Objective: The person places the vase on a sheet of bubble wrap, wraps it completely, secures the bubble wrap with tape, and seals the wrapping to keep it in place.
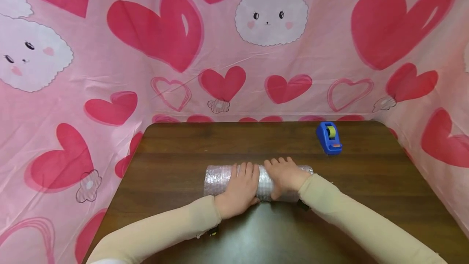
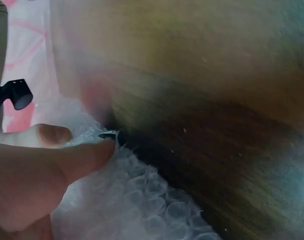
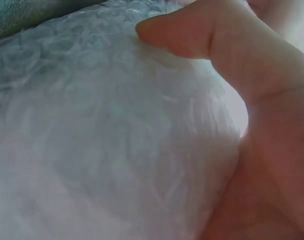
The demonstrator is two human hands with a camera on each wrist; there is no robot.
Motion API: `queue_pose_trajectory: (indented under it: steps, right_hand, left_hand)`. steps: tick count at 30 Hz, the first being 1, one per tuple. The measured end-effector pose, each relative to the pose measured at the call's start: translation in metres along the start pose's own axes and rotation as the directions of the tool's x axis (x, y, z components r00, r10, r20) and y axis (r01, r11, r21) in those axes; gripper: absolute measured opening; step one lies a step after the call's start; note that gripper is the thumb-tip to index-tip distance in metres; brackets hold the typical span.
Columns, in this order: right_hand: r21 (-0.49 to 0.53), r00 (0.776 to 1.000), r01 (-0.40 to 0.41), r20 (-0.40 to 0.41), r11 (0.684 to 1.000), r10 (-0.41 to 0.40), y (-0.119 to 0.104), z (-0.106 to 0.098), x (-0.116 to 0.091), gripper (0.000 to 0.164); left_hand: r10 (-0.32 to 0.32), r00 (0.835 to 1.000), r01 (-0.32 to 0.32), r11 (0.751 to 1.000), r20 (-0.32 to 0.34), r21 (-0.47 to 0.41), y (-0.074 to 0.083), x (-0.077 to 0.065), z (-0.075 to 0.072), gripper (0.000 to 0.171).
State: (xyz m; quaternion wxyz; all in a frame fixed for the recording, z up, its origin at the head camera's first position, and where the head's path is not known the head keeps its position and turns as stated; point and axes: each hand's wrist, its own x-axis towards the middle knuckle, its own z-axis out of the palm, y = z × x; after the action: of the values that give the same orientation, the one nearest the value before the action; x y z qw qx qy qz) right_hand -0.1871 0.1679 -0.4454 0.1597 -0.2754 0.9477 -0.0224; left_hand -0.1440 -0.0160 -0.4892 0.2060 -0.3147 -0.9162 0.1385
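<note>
One bubble-wrap roll (image 1: 217, 179) lies mid-way across one table (image 1: 168, 162), its long axis running left to right. Two hands, left hand (image 1: 239, 190) and right hand (image 1: 287, 177), have fingers and thumbs clamped round it. One blue tape dispenser (image 1: 327, 141) stands far right.
</note>
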Motion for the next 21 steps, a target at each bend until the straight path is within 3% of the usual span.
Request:
queue_pose_trajectory:
  steps: [4,7,10,15,18,21]
  right_hand:
    - [-0.009,1.0,-0.016,-0.013,1.0,0.015,-0.002,-0.002,-0.002,0.098]
    - [-0.037,0.998,-0.016,-0.065,0.999,0.014,-0.006,-0.001,-0.008,0.104]
    - [-0.12,0.982,0.006,-0.184,0.993,-0.029,-0.013,0.004,-0.018,0.1]
    - [-0.284,0.926,-0.004,-0.363,0.959,-0.104,-0.02,0.023,-0.028,0.102]
    - [-0.355,0.901,-0.031,-0.414,0.934,-0.128,-0.017,0.037,-0.026,0.112]
    - [-0.407,0.864,-0.052,-0.476,0.912,-0.163,-0.011,0.047,-0.021,0.117]
  left_hand:
    - [0.006,0.997,-0.004,1.0,-0.08,0.026,-0.003,0.004,0.009,0.096]
    - [0.014,0.998,-0.014,1.0,-0.068,-0.002,-0.008,0.009,0.013,0.095]
    - [0.012,1.0,-0.014,0.997,-0.021,-0.07,-0.014,0.015,0.014,0.095]
    - [0.013,0.996,0.006,0.979,0.093,-0.205,-0.023,0.025,0.014,0.087]
    - [0.022,0.985,0.026,0.962,0.171,-0.274,-0.027,0.031,0.012,0.082]
    - [0.05,0.963,0.042,0.943,0.264,-0.331,-0.031,0.038,0.009,0.082]
